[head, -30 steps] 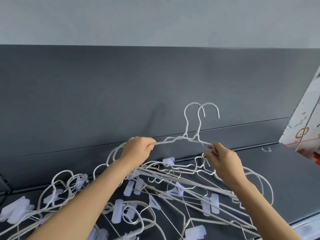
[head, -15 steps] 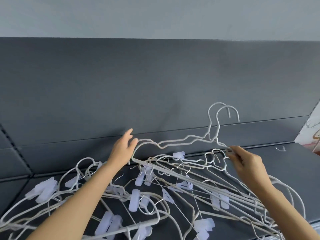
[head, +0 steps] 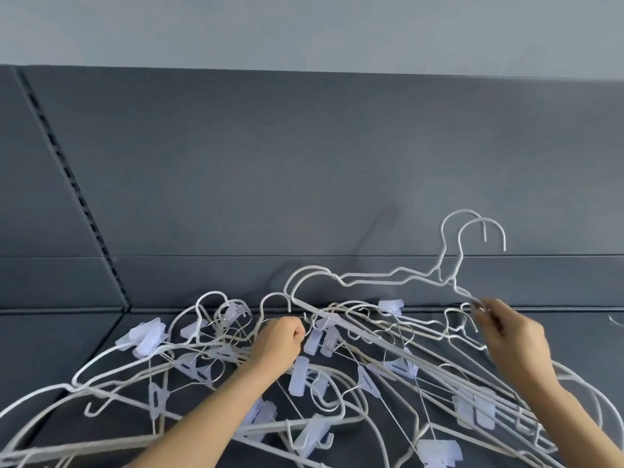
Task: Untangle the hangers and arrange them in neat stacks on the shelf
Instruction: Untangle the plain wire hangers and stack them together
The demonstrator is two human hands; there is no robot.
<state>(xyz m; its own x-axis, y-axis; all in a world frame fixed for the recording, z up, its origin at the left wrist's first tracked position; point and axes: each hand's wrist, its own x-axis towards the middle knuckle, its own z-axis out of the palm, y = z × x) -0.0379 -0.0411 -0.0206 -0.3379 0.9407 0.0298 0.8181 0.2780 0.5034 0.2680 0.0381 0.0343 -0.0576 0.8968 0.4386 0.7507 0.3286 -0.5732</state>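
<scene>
The right hand (head: 513, 342) is pinching a pair of hangers (head: 398, 276) by the wire just below their necks, holding them lifted and tilted with both hooks pointing up against the back panel (head: 304, 163). The pair's far shoulder is dipping into the tangled hangers (head: 317, 430), which are lying spread across the dark grey shelf (head: 50, 349), pale clips (head: 299, 374) scattered among the white wires. The left hand (head: 277, 346) is curling into the middle of that tangle, gripping a thin wire. A slotted upright (head: 67, 170) is running down the panel at left.
</scene>
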